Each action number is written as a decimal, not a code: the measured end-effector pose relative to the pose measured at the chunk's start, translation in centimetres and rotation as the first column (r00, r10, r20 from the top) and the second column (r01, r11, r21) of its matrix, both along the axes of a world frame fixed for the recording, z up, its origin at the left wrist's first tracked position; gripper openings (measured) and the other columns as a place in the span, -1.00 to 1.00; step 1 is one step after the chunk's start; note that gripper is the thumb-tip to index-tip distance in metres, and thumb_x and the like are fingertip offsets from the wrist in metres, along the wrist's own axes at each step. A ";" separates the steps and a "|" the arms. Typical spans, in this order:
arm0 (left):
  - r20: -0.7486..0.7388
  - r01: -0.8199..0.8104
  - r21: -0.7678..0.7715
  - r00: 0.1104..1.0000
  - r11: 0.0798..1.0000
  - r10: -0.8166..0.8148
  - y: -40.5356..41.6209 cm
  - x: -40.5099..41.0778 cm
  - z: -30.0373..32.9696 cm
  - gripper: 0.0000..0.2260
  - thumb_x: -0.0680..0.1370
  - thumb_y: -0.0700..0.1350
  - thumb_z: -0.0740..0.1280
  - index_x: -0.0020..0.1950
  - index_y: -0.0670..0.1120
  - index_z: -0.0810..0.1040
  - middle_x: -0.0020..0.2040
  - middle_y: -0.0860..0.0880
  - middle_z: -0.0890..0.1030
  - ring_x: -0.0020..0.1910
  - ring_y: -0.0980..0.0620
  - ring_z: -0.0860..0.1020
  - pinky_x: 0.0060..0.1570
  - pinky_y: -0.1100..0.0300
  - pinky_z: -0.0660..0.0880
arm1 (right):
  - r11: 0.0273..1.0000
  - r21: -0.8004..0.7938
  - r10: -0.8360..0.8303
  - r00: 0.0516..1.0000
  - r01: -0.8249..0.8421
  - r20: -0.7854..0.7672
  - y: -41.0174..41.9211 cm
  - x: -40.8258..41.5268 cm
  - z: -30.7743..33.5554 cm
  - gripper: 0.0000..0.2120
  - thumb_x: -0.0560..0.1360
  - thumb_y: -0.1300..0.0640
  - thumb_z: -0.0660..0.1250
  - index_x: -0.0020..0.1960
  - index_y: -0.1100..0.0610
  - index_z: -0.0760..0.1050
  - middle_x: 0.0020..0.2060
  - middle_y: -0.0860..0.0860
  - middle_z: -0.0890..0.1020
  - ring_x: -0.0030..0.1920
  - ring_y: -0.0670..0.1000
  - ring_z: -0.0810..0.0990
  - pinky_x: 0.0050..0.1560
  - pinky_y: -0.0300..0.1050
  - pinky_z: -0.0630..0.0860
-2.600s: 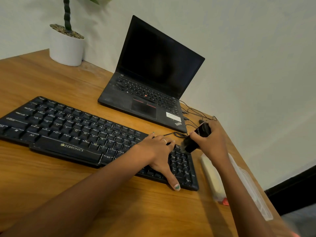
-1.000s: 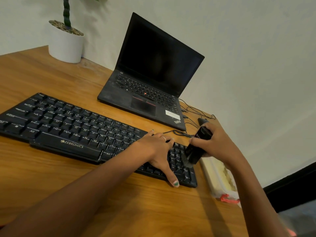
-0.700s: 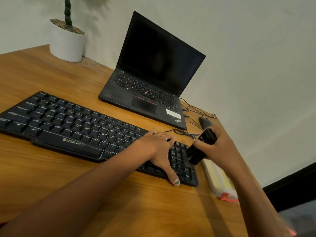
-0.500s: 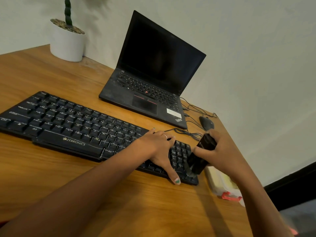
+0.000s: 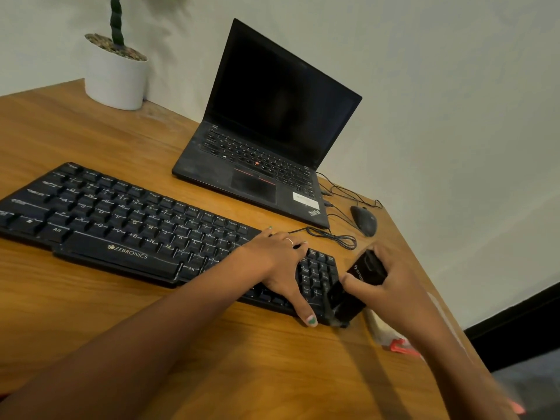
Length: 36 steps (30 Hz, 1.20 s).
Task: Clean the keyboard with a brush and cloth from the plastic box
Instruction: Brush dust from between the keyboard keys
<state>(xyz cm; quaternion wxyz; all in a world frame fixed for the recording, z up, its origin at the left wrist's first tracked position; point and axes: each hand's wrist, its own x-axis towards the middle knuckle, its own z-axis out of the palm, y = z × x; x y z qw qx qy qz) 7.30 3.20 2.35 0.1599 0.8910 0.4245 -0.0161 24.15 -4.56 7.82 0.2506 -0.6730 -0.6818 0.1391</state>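
I see my right hand clamping the black brush at the black plastic keyboard's counter-front right corner (left hand flat, steadying), long axis running leftward.

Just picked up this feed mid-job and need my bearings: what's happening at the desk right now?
A person is cleaning a black keyboard on a wooden desk. The left hand rests flat on the keyboard's right part, holding it down. The right hand grips a black brush, its lower end at the keyboard's near right corner. A plastic box lies just right of the keyboard, mostly hidden by the right arm. No cloth is visible. Behind are an open laptop, a mouse and a potted plant.
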 end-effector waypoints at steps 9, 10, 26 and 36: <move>-0.007 -0.005 -0.012 1.000 1.000 0.005 0.1 0.0 -0.2 0.16 0.26 0.48 0.36 0.59 -0.05 -0.16 0.60 -0.04 -0.13 0.56 -0.08 -0.14 0.50 -0.15 -0.19 | 1.000 0.024 -0.011 1.000 0.012 -0.021 -1.0 0.6 0.5 -0.79 0.38 0.14 0.46 -0.12 0.10 0.43 -0.25 -0.02 0.52 -0.22 -0.07 0.54 -0.30 -0.24 0.54; -0.006 -0.003 -0.012 1.000 1.000 0.003 0.2 0.0 -0.2 0.16 0.26 0.48 0.36 0.59 -0.05 -0.16 0.60 -0.04 -0.14 0.56 -0.08 -0.15 0.50 -0.15 -0.19 | 0.999 0.040 -0.023 0.999 0.024 -0.045 -1.0 0.7 0.5 -0.79 0.38 0.13 0.46 -0.12 0.08 0.44 -0.24 -0.02 0.54 -0.20 -0.04 0.55 -0.26 -0.15 0.57; -0.009 0.003 -0.013 1.000 1.000 -0.003 0.3 0.0 -0.3 0.16 0.26 0.49 0.35 0.59 -0.05 -0.16 0.60 -0.04 -0.14 0.56 -0.09 -0.15 0.50 -0.16 -0.19 | 0.999 -0.009 -0.047 0.997 0.047 -0.057 -1.8 0.8 0.6 -0.79 0.39 0.09 0.45 -0.08 0.07 0.44 -0.19 0.00 0.56 -0.17 -0.03 0.56 -0.26 -0.15 0.57; -0.020 -0.002 -0.004 1.000 1.000 0.001 0.1 0.1 -0.3 0.16 0.27 0.48 0.34 0.58 -0.06 -0.17 0.60 -0.04 -0.15 0.56 -0.08 -0.16 0.50 -0.15 -0.18 | 0.985 0.154 -0.070 0.995 0.081 -0.076 -2.2 0.8 -1.0 -0.80 0.39 0.11 0.46 -0.10 0.05 0.44 -0.22 -0.04 0.54 -0.19 -0.08 0.53 -0.36 -0.30 0.45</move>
